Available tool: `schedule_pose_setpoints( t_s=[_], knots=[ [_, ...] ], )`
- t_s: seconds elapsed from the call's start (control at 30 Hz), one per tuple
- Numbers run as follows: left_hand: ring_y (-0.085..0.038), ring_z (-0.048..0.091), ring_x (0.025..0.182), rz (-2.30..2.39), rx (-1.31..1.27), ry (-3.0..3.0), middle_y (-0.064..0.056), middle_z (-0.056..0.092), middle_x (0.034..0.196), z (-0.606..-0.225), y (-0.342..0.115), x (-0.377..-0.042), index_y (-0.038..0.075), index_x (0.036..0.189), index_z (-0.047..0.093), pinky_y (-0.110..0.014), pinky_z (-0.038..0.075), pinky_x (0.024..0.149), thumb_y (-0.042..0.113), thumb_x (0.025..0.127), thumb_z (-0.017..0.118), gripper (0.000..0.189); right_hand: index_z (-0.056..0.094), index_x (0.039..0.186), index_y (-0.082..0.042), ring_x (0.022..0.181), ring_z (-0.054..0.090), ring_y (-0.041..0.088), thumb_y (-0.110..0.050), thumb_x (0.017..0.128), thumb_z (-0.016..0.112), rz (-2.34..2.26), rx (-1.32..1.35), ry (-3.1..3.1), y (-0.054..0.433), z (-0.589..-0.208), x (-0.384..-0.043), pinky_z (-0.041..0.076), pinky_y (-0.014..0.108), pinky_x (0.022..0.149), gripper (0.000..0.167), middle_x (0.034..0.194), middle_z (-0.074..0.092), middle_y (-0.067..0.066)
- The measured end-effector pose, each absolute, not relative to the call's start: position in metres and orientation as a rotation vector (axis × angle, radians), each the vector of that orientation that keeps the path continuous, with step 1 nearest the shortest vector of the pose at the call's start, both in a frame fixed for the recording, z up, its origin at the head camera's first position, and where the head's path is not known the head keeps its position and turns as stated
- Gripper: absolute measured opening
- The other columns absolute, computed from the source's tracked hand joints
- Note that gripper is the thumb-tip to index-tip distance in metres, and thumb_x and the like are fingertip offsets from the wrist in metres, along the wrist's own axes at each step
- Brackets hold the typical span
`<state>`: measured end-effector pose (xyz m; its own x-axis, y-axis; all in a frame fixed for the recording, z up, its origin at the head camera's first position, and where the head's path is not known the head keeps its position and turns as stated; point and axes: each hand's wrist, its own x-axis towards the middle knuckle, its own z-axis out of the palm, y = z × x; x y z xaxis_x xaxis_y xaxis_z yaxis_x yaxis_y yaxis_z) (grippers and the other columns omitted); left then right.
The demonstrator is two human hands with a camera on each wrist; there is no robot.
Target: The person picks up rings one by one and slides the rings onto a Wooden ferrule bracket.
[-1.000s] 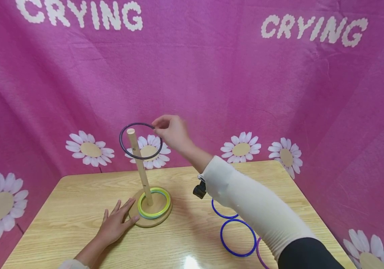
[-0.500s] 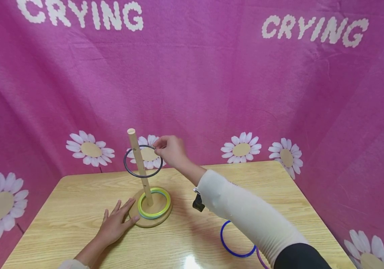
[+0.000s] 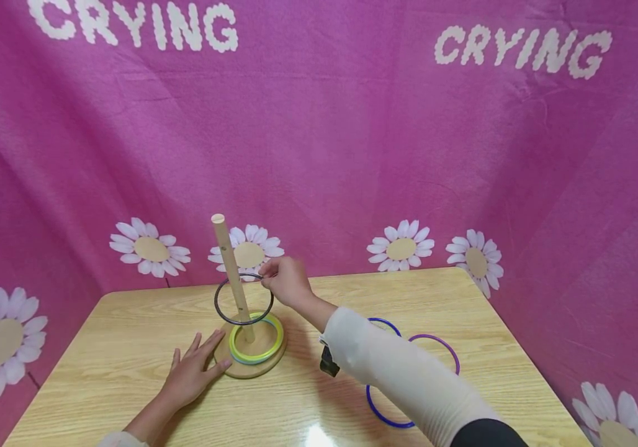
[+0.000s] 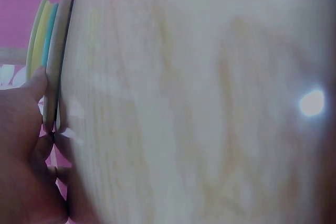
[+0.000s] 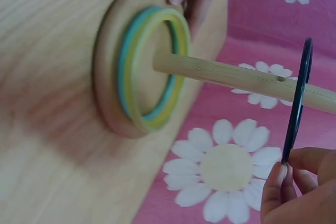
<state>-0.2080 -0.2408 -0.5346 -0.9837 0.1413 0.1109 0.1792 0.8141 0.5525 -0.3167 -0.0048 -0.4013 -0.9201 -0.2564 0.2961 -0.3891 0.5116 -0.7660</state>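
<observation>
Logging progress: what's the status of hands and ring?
Right hand pinches dark ring, ringed around peg. Left hand steadies base. Path clear.

"CRYING" in white letters, twice, upper left and upper right on the pink backdrop cloth (image 3: 319, 124).

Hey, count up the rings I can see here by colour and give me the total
Dark ring, held round the peg by the right hand: 1
Yellow-green ring on the base: 1
Teal ring on the base: 1
Blue rings on the table: 2
Purple ring on the table: 1
Total: 6
</observation>
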Motion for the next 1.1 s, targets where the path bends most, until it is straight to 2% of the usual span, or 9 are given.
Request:
schedule_pose_setpoints(
  t_s=[0.73, 1.1],
  knots=[
    [-0.050, 0.022, 0.153, -0.910, -0.257, -2.926, -0.012, 0.040, 0.162, -0.536, -0.242, -0.208, 0.012, 0.158, 0.042, -0.082, 0.000, 0.112, 0.050, 0.099, 0.065, 0.074, 0.076, 0.080, -0.010, 0.067, 0.052, 0.004, 0.005, 0.081, 0.076, 1.301, 0.401, -2.747, 0.001, -0.475, -0.309, 0.044, 0.018, 0.062, 0.014, 0.068, 0.063, -0.007],
    [-0.049, 0.020, 0.153, -0.925, -0.240, -2.953, -0.013, 0.038, 0.163, -0.534, -0.242, -0.208, 0.012, 0.158, 0.042, -0.082, -0.001, 0.112, 0.051, 0.100, 0.063, 0.074, 0.076, 0.080, -0.010, 0.071, 0.053, 0.008, 0.005, 0.079, 0.071, 1.279, 0.374, -2.773, 0.004, -0.490, -0.308, 0.046, 0.021, 0.066, 0.015, 0.074, 0.070, 0.001]
  ],
)
